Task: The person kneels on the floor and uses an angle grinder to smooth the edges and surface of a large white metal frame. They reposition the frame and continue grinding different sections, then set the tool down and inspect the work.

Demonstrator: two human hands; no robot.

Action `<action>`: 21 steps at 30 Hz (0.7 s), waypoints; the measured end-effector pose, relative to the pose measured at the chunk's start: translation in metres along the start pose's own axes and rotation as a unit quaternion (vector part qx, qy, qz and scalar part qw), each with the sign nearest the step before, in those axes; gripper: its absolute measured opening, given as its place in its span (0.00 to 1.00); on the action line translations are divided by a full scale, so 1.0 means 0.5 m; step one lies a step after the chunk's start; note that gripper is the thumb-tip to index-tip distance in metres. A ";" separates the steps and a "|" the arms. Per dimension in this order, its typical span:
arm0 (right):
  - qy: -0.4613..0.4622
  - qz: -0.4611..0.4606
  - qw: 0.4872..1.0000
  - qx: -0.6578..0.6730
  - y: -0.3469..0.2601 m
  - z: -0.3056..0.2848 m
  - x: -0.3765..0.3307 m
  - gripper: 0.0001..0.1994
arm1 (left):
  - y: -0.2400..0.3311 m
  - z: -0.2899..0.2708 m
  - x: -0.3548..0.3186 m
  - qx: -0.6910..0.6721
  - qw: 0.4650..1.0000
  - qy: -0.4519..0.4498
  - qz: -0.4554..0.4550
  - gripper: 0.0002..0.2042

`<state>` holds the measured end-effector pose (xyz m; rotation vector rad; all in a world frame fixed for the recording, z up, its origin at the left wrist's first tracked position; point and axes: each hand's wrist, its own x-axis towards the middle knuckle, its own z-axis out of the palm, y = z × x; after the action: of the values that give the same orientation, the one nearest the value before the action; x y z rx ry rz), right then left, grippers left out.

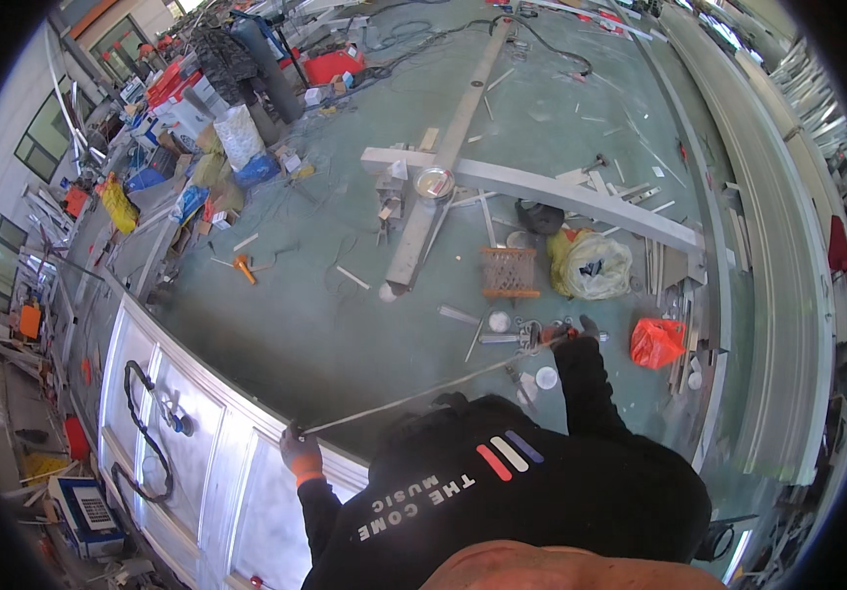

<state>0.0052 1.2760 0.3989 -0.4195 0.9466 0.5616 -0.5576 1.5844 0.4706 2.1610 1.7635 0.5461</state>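
Observation:
My left hand point(300, 453), in a grey glove with an orange cuff, is closed at the edge of a silver metal-framed panel point(229, 423). It pinches one end of a long pale strip that looks like the blade of a tape measure point(423, 393). The strip runs up to the right, slightly bowed, to my right hand point(573, 331). That gloved hand is closed around its other end, with orange-red showing beside the fingers; the case is not clear. Just left of it, metal tools point(526, 337) lie on the floor.
A grey metal beam point(541, 193) crosses another point(467, 108) ahead. Nearby stand a wire spool point(510, 272), a pale plastic bag point(595, 267) and a red bag point(657, 341). Long profiles point(777, 295) line the right. A black hose point(153, 447) lies on the panel. Clutter fills the far left.

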 end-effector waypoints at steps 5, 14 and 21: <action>0.070 0.022 0.997 0.024 -0.089 -0.037 0.024 0.17 | 0.123 -0.010 0.005 0.061 0.996 0.045 0.037 0.15; 0.125 0.071 0.989 -0.021 -0.162 -0.134 0.011 0.20 | 0.237 -0.080 0.007 0.040 0.974 0.222 -0.032 0.20; 0.036 0.143 0.989 0.015 -0.214 -0.236 0.068 0.25 | 0.275 0.013 0.060 -0.432 0.853 0.119 -0.266 0.26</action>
<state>0.0116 1.1349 0.3181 -0.2806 1.0916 0.7955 -0.4302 1.5860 0.5307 0.9765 1.6455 1.1908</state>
